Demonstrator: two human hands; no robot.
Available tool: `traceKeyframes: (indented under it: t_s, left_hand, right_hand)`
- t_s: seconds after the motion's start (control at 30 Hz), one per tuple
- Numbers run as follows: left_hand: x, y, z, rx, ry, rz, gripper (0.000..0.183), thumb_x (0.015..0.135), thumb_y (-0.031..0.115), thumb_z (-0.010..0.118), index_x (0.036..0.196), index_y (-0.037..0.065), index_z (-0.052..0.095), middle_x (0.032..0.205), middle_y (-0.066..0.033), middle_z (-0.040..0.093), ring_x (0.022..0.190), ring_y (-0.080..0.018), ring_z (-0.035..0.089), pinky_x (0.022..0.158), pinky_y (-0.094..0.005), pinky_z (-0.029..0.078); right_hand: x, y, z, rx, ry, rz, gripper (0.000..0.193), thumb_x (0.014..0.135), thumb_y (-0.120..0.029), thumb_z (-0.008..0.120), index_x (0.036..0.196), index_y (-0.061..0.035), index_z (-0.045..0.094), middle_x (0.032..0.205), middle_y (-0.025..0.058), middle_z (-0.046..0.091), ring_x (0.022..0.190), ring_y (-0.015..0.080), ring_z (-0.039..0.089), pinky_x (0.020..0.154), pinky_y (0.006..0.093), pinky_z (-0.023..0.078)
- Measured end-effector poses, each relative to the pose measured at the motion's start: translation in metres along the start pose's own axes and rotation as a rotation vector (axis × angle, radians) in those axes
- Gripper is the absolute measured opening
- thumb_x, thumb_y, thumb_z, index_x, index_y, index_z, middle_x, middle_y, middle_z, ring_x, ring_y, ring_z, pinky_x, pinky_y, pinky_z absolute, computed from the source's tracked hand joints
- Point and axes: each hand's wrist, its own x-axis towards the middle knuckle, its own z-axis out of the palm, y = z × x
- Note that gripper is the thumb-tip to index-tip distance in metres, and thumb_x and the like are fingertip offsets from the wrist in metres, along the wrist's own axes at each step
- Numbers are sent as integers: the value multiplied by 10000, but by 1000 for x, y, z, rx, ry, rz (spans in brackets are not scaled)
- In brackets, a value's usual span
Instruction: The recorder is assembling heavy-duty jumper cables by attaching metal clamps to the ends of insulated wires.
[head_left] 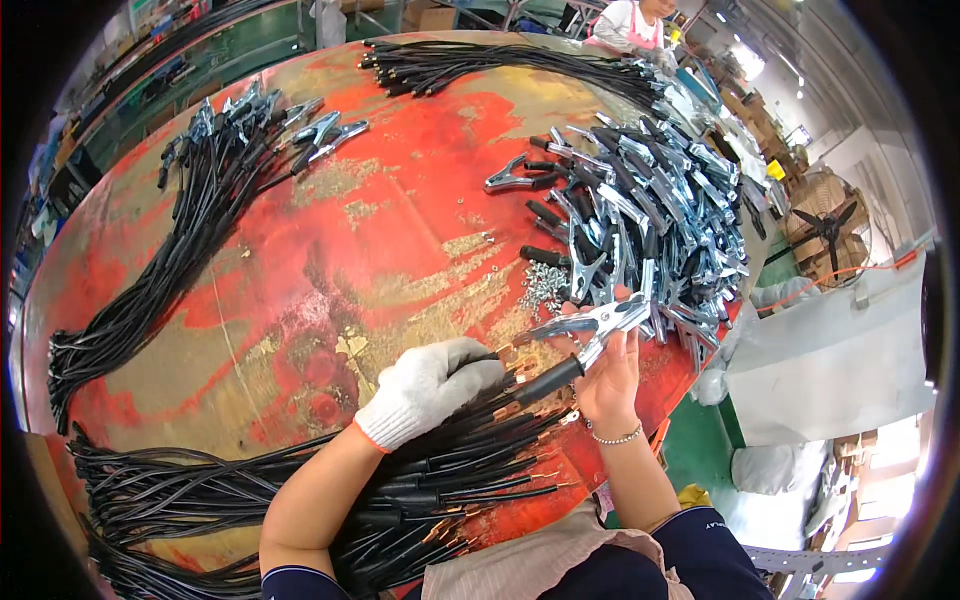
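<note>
My left hand (428, 388), in a white knit glove, is closed round a black cable (497, 355) whose copper end points toward the clamp. In my bare right hand (610, 388) is a silver spring clamp (603, 322) with a black handle sleeve (550, 382) on its near arm. The copper end is close to the clamp's other arm; whether they touch I cannot tell. Below both hands lies a thick bundle of black cables (250, 480), their copper ends toward the right. Just beyond my right hand is a heap of spring clamps (650, 215).
Small metal nuts (545, 288) are scattered beside the heap on the worn red table (330, 240). Cables with clamps on their ends (190, 225) lie at the left, and another cable bundle (490, 60) at the far edge. A person (628, 28) is beyond; a fan (822, 228) stands at the right.
</note>
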Motion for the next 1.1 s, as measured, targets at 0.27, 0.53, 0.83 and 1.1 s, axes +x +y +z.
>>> traceKeyframes:
  t_s: [0.27, 0.53, 0.83, 1.1]
  left_hand:
    - [1, 1, 12, 315, 100, 88, 386, 872, 406, 629, 990, 45, 699, 807, -121, 684, 746, -171, 660, 702, -307, 503]
    - [3, 6, 6, 98, 36, -144, 408, 857, 457, 659, 919, 59, 721, 718, -72, 670, 676, -118, 627, 655, -284, 497]
    - [3, 2, 8, 156, 50, -80, 408, 870, 463, 645, 916, 64, 721, 695, -63, 664, 656, -113, 623, 637, -280, 494]
    - [5, 2, 10, 187, 53, -30, 376, 885, 431, 633, 951, 69, 712, 731, -77, 675, 684, -139, 650, 653, -289, 502]
  right_hand:
    - [-10, 7, 8, -26, 33, 91, 688, 885, -247, 687, 1428, -111, 288, 1173, 164, 586, 1159, 349, 571, 946, 549, 508]
    - [-20, 11, 25, -40, 53, 18, 695, 862, -215, 718, 1397, -71, 299, 1178, 200, 575, 1144, 386, 576, 928, 576, 509]
    - [-24, 10, 29, -11, 43, -5, 630, 903, -170, 663, 1402, -74, 291, 1193, 182, 575, 1150, 379, 574, 933, 583, 505]
    - [-21, 2, 32, 8, 11, 57, 590, 916, -145, 641, 1394, -65, 303, 1175, 160, 586, 1131, 364, 589, 960, 562, 500]
